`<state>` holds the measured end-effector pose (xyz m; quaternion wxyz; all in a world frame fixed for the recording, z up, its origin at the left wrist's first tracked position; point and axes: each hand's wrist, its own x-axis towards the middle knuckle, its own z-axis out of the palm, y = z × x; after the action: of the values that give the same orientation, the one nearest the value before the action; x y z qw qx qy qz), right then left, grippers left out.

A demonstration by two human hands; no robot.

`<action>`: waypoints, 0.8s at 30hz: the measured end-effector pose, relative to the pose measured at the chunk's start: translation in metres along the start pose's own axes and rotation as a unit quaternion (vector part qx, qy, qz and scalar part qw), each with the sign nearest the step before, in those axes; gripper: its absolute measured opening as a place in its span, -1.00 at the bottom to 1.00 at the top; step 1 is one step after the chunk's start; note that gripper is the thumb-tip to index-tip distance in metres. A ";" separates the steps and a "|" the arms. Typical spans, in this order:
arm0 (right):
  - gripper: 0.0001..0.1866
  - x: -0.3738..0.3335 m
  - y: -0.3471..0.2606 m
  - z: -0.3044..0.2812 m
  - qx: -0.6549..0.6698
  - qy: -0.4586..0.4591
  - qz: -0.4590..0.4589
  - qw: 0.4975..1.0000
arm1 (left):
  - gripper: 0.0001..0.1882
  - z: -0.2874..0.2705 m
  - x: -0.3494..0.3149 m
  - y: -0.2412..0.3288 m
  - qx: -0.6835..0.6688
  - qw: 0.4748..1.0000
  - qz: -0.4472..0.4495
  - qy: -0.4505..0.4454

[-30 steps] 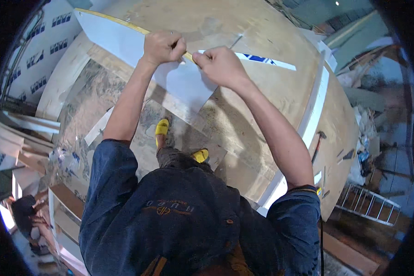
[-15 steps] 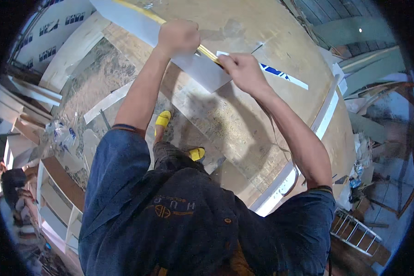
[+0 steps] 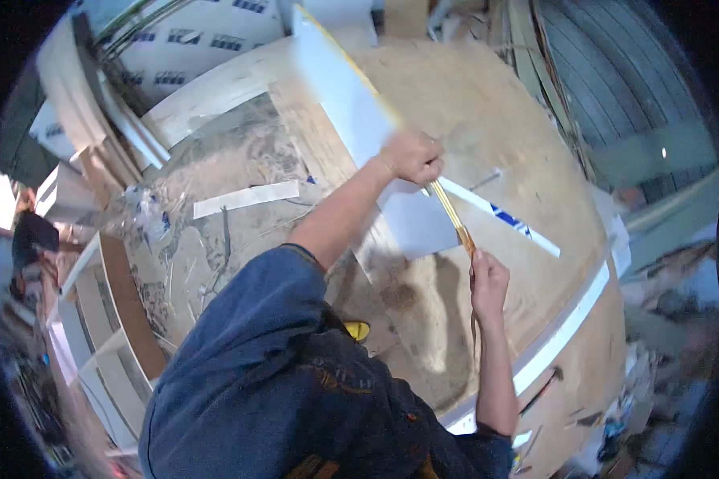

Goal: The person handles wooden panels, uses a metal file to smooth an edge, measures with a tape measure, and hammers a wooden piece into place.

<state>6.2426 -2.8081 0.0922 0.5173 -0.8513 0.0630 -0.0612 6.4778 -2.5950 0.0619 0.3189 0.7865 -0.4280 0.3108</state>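
A long white panel (image 3: 347,112) lies slantwise over the wooden worktable, with a narrow gold-yellow strip (image 3: 449,211) along its right edge. My left hand (image 3: 413,157) is closed in a fist on the strip, partway along that edge; the fist hides what lies inside it. Nearer to me, my right hand (image 3: 489,283) pinches the strip's browner near end, just past the panel's near corner. A thin brown length hangs below the right hand. Between the two hands the strip runs straight. Blur softens the panel's far end.
A narrow white piece with blue marks (image 3: 547,243) lies beside the panel on the plywood tabletop (image 3: 463,88). A long white strip (image 3: 567,319) and a hammer (image 3: 542,391) are at right. Left are a white offcut (image 3: 246,199), debris and a shelf-like frame (image 3: 128,311).
The view has swung, so the panel and both hands appear farther right and lower. My hands are farther apart along the strip, the right one nearer to me. Both stay closed.
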 end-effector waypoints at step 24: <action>-0.56 -0.005 -0.042 0.046 0.009 -0.061 -0.040 0.997 | -0.74 -0.033 -0.026 0.081 -0.014 0.979 -0.035 -0.202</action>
<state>6.2474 -2.7483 0.1080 0.5248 -0.8507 -0.0029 -0.0304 6.3890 -2.5918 0.0813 0.2477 0.8428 -0.4603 0.1286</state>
